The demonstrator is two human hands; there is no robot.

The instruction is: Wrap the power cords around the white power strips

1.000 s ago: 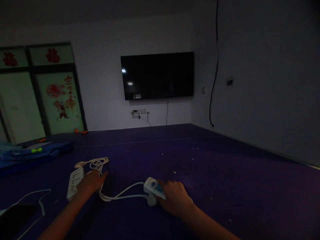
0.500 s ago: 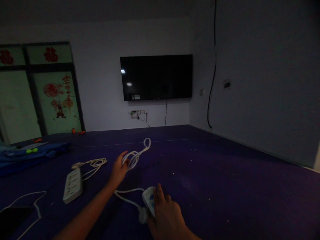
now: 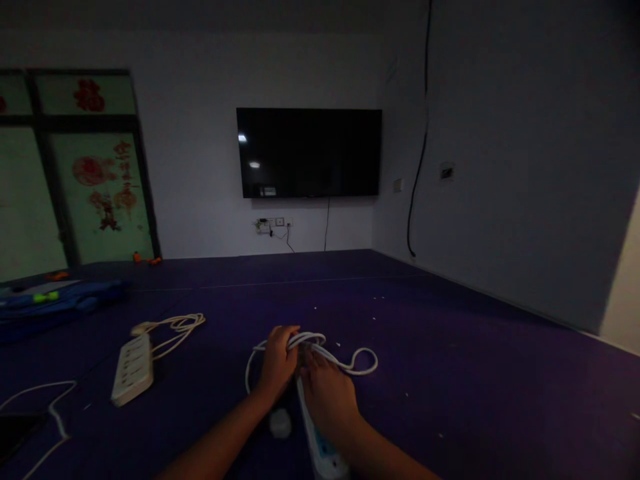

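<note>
My left hand [image 3: 278, 360] is closed round loops of a white cable [image 3: 350, 363] held just above the dark purple floor. My right hand [image 3: 327, 399] grips the white power strip [image 3: 323, 457] that this cable belongs to, fingers wrapped over its upper end where the cable gathers. The strip points towards me, with blue marks on its face. Its white plug [image 3: 280, 423] lies on the floor just under my left wrist. One loop of the cable trails off to the right of both hands.
A second white power strip [image 3: 131, 367] with its coiled cable [image 3: 177, 325] lies on the floor at left. Another white cord [image 3: 43, 390] and a dark object sit at the far left edge. Blue bedding [image 3: 55, 303] lies by the glass door. A wall-mounted television [image 3: 309, 153] hangs ahead.
My left hand lifted the cable from beside the left strip and brought it down to the right hand. The held strip has turned end-on towards me, and both hands now meet over it.
</note>
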